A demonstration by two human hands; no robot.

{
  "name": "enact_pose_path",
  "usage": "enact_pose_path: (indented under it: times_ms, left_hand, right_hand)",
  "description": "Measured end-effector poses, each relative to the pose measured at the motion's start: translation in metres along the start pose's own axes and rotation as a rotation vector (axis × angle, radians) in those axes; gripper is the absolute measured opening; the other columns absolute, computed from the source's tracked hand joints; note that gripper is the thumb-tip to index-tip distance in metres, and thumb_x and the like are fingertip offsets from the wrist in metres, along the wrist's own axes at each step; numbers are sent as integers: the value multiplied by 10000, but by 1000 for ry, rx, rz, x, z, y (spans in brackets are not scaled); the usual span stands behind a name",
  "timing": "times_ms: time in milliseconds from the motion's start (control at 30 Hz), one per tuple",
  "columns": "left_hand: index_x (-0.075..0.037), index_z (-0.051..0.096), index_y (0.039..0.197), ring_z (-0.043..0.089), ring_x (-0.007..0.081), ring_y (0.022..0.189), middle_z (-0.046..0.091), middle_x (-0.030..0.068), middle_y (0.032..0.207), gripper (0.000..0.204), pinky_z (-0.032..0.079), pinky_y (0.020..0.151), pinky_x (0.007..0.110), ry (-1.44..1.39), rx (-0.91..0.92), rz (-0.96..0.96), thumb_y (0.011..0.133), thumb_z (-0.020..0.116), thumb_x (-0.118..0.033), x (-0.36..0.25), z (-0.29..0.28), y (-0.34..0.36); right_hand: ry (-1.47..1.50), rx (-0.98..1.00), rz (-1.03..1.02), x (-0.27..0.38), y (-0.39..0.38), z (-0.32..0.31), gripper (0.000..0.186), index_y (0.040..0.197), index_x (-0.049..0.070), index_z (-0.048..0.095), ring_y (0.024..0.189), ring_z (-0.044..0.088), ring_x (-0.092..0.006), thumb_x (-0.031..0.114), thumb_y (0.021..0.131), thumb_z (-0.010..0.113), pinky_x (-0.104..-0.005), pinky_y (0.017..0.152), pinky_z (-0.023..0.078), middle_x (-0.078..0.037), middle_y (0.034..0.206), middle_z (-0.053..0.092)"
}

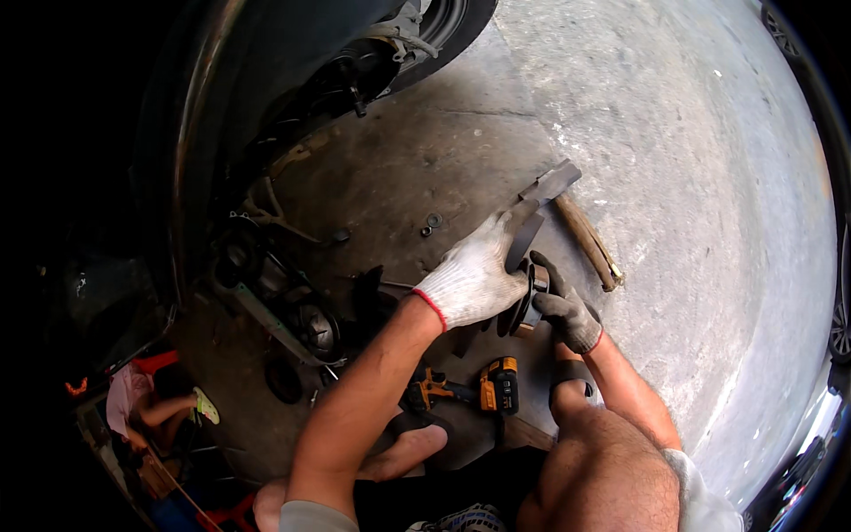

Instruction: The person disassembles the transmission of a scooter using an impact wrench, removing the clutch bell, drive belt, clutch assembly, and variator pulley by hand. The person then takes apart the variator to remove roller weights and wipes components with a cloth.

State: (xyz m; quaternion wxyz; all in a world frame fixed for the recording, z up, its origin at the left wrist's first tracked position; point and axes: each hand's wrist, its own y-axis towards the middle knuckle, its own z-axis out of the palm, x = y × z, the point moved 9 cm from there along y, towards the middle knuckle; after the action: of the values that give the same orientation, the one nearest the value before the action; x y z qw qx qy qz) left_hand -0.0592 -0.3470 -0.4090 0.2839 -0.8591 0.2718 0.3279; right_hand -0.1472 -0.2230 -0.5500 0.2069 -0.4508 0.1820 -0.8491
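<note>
My left hand [479, 266], in a white knit glove with red cuff, grips a round part with dark discs and a metal ring [536, 293], its upper fingers reaching along the dark disc. My right hand [567, 315], its glove greyed, is closed on the same part from the right. Just beyond them a hammer [585, 235] with a worn wooden handle lies on the concrete floor [656, 133], its head partly behind my left fingers. Below my hands lies a yellow-and-black cordless drill [496, 386]. Two small rings [433, 222] lie on the floor left of the hammer.
A vehicle wheel [434, 27] and dark mechanism are at the top. A greasy engine assembly [310, 324] and loose parts lie at the left. Another person [155, 399] in pink sits low at the lower left, near red objects. Parked cars [840, 324] line the right rim.
</note>
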Motion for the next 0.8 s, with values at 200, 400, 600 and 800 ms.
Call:
enact_pose_path:
  times_ms: [200,400,600,800]
  left_hand:
    - [8,549,1317,637,316,1090,663,210,1169,536,484,965,365,-186,-91,-221,824,675,-163,25,-8,29]
    - [52,650,1119,679,226,895,708,181,985,367,531,815,331,-241,-73,-329,808,696,-136,61,-1,53]
    - [75,667,1071,690,220,807,721,164,942,295,538,756,329,-250,-365,-370,820,698,-76,124,-7,46]
    - [58,696,1032,671,213,874,723,153,953,259,519,795,330,-267,-580,-477,806,714,-67,170,-30,26]
  right_hand:
    - [-223,-12,-37,3,1,14,978,1565,8,228,1468,280,-274,207,760,746,-375,1187,238,-191,1584,313]
    - [-301,60,-25,-1,-7,27,1004,1559,19,252,1407,371,-239,166,726,793,-371,1159,315,-158,1529,385]
    - [-653,139,-163,18,-11,46,1015,1543,18,282,1367,423,-294,189,689,802,-359,1141,345,-192,1454,421]
    - [-813,254,-184,38,-22,73,1044,1534,60,318,1311,467,-356,242,642,828,-400,1104,403,-213,1400,422]
